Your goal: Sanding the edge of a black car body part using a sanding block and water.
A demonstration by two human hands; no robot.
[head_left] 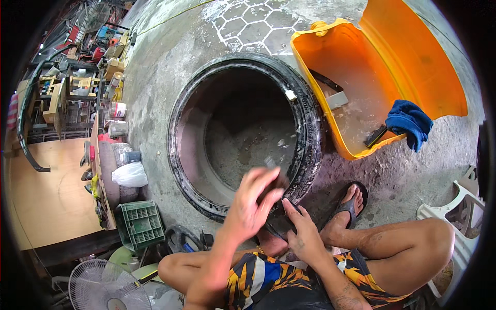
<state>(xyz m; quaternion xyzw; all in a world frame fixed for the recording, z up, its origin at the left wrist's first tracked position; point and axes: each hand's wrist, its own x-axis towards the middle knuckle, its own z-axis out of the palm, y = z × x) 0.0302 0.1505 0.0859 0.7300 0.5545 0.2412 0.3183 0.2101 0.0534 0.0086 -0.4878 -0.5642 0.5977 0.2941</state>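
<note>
A large wheel rim (pixel 182 173), black-edged with pale scuffs, lies flat on the floor in front of me. Over its near right edge my left hand (pixel 252 204) is raised with fingers curled, partly smeared by motion; a brownish blur at its fingertips cannot be made out. My right hand (pixel 306 231) closes around a slim black object (pixel 292 205) whose kind is unclear, just beside the rim's near edge. Clear drops or bits show above the rim's hollow. A small white piece (pixel 291 95) sits on the rim's far right edge.
At the right, a cut-open orange container (pixel 338 135) holds cloudy water, a pale block (pixel 337 100) and dark pieces; a blue cloth (pixel 408 123) hangs over its edge. A green crate (pixel 140 226), a fan (pixel 106 287) and cluttered shelves stand left. A white plastic chair (pixel 449 209) is right.
</note>
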